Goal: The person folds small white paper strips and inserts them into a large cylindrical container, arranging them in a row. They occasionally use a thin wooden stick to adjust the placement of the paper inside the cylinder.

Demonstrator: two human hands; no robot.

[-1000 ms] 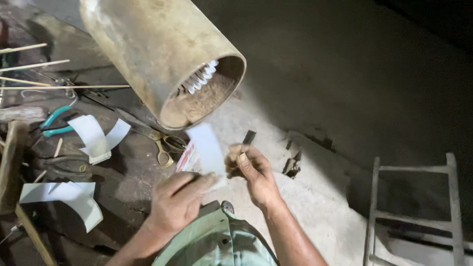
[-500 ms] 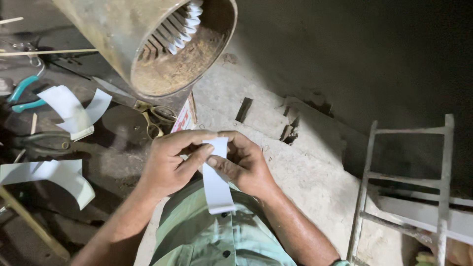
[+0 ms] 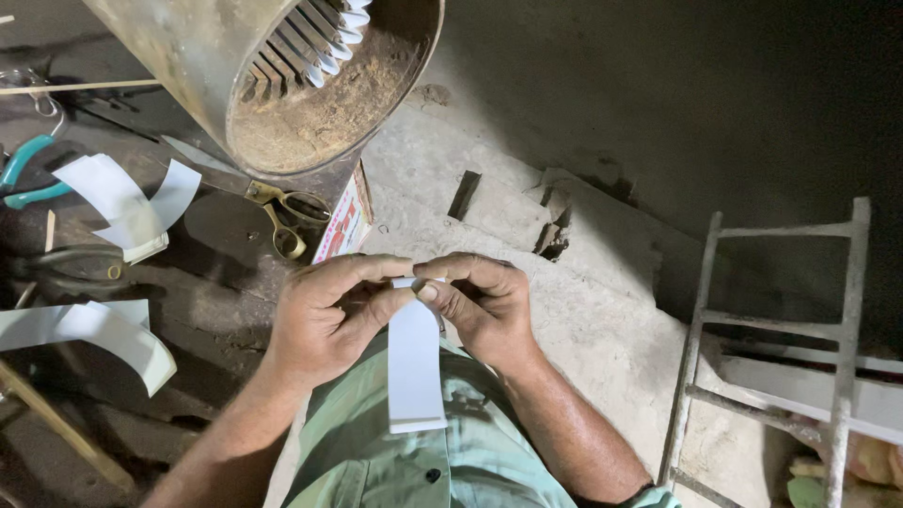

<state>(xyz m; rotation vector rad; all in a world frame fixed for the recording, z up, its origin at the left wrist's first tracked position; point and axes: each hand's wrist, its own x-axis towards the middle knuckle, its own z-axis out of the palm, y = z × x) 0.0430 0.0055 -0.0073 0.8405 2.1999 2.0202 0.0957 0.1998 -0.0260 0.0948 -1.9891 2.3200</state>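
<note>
My left hand (image 3: 324, 315) and my right hand (image 3: 480, 306) both pinch the top edge of a white paper strip (image 3: 415, 372), fingertips meeting over it. The strip hangs down toward my green shirt. Above my hands lies a large rusty metal cylinder (image 3: 273, 71) on its side, its open end facing me, with several white paper pieces (image 3: 324, 33) tucked into slots along its inner wall.
Brass-handled scissors (image 3: 282, 212) lie just left of my hands, beside a red and white packet (image 3: 340, 221). Loose white paper strips (image 3: 122, 202) and teal-handled pliers (image 3: 28, 169) sit further left. A wooden ladder (image 3: 781, 357) lies at the right on the concrete floor.
The view has dipped and closed in on my hands. The strip, held flat near the cylinder a second ago, now hangs downward with both hands gripping its top edge.
</note>
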